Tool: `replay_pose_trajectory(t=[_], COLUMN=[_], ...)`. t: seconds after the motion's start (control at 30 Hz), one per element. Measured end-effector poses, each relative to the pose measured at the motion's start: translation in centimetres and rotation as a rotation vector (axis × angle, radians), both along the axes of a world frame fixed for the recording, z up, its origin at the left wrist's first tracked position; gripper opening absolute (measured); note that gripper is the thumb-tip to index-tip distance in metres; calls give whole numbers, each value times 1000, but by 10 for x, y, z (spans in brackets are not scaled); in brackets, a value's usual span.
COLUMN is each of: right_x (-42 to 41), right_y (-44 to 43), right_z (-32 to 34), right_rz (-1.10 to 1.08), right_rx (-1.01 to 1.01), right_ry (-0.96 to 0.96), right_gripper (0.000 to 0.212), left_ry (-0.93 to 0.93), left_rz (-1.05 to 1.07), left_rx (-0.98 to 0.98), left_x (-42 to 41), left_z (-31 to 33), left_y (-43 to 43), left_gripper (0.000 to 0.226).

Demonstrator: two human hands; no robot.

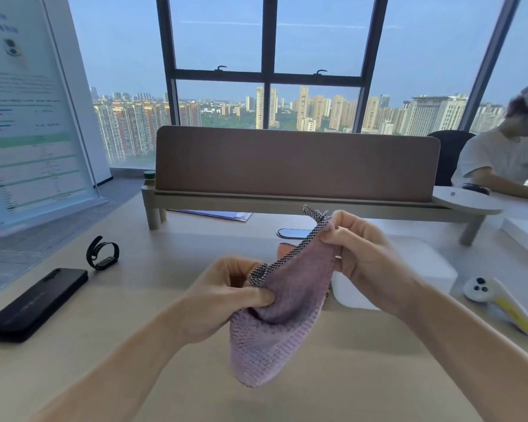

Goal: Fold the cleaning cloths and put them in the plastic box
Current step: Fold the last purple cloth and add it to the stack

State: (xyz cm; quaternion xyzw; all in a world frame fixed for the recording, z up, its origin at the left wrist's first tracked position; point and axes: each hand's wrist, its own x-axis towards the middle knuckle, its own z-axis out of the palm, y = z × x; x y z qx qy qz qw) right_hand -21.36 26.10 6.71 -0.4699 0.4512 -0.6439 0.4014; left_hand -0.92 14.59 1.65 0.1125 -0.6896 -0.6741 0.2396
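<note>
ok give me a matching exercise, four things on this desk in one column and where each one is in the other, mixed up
Things:
1. cloth
2. phone
3. wristband
4. plastic box

Places:
A. flat on the desk at far left
B. behind the right hand
C. held up off the desk by the left hand and right hand
D. standing on its edge just beyond the phone

Pairs: 1-C, 2-A, 3-D, 4-B
</note>
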Motion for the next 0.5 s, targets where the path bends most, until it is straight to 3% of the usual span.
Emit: replay_pose_trajectory(t=[0.13, 0.3, 0.4, 0.5], right_x=[-15, -30, -32, -24], right_y=[14, 41, 52, 62], right_z=[5, 12, 12, 14], right_rz=[14, -17, -53, -96], right_rx=[-14, 116, 184, 144], right_ry=[-46, 108, 350, 482], right_gripper=[20, 59, 44, 30], left_ry=[29, 58, -1, -11], left_rz=[91, 282, 381, 476], left_rx=[-70, -217, -435, -529], left_x=[12, 44, 60, 73], left_z=[14, 27, 30, 37], left_y=[3, -10, -6, 6], left_gripper=[56, 25, 6, 11])
